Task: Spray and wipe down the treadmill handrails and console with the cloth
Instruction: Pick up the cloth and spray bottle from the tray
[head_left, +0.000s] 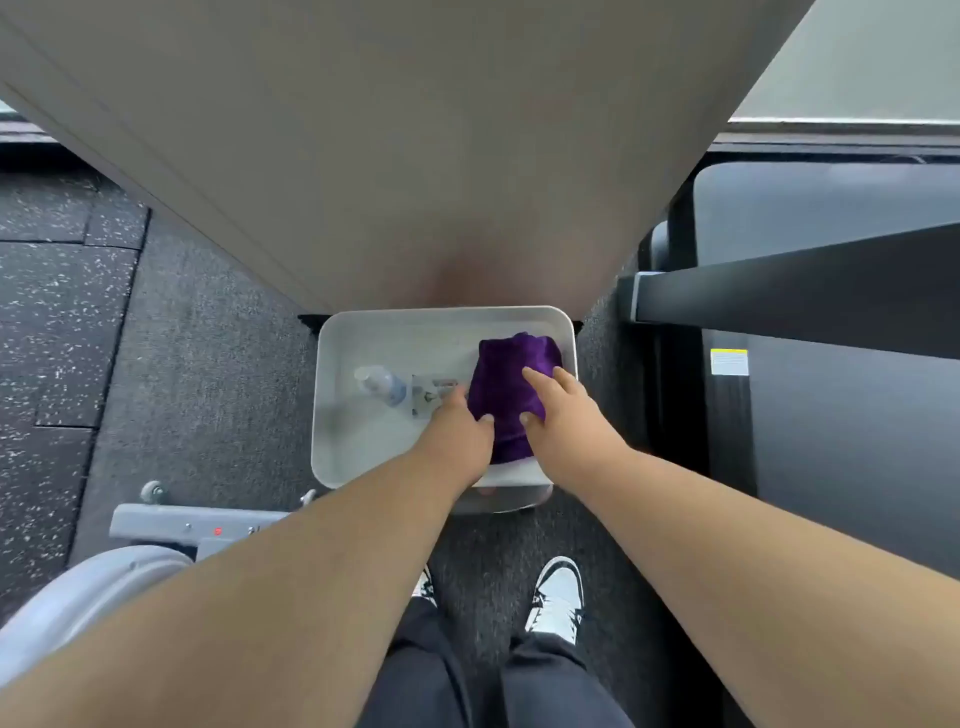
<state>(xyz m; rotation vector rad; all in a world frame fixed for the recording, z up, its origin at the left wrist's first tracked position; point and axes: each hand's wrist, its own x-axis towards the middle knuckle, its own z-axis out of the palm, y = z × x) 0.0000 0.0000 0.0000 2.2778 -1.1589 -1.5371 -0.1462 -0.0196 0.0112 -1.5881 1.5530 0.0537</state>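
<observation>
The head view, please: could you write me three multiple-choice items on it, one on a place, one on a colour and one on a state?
1. Where does the spray bottle lie?
A. in the tray, left of the cloth
B. on the floor
C. on the treadmill

2. What colour is the cloth?
A. white
B. purple
C. green

3. What are the hands doing?
A. both hang idle
B. both are on the cloth
C. one lifts the bottle

Answers: 1 A, it lies inside the white tray. 2 B, the cloth is deep purple. 3 B, the left hand and right hand pinch the cloth.
</observation>
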